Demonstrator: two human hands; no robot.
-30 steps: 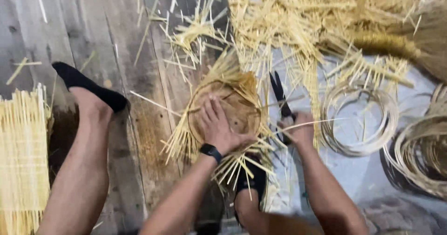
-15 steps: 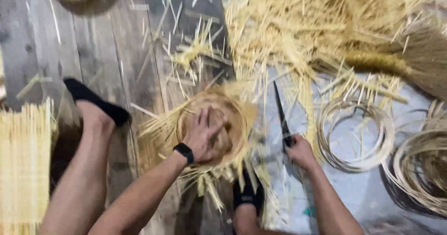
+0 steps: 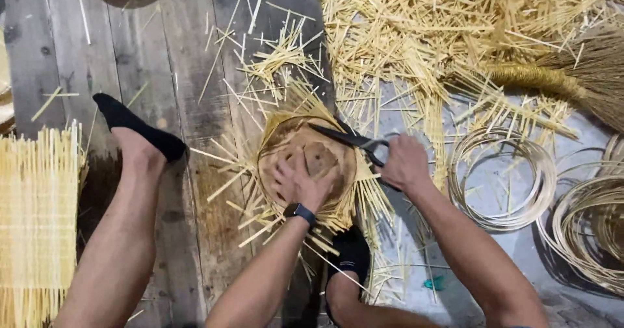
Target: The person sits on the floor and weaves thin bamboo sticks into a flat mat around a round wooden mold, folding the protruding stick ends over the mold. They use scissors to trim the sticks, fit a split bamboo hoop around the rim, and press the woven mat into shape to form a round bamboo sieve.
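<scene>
A half-woven round bamboo basket (image 3: 286,147) lies on the wooden floor with loose strip ends sticking out all around. My left hand (image 3: 300,184), with a black watch on the wrist, presses flat inside it on a small wooden block (image 3: 319,159). My right hand (image 3: 404,164) grips black scissors (image 3: 346,139) by the handles. Their blades point left over the basket's upper right rim.
My legs in black socks (image 3: 140,130) lie either side of the basket. A heap of cut bamboo strips (image 3: 429,29) and a broom (image 3: 565,75) lie at the top right. Coils of thin cane (image 3: 500,178) sit to the right, a woven mat (image 3: 36,224) at the left.
My right hand has picked the scissors up off the floor and brought their blades over the basket rim. My left hand stays pressed inside the basket, which has turned a little.
</scene>
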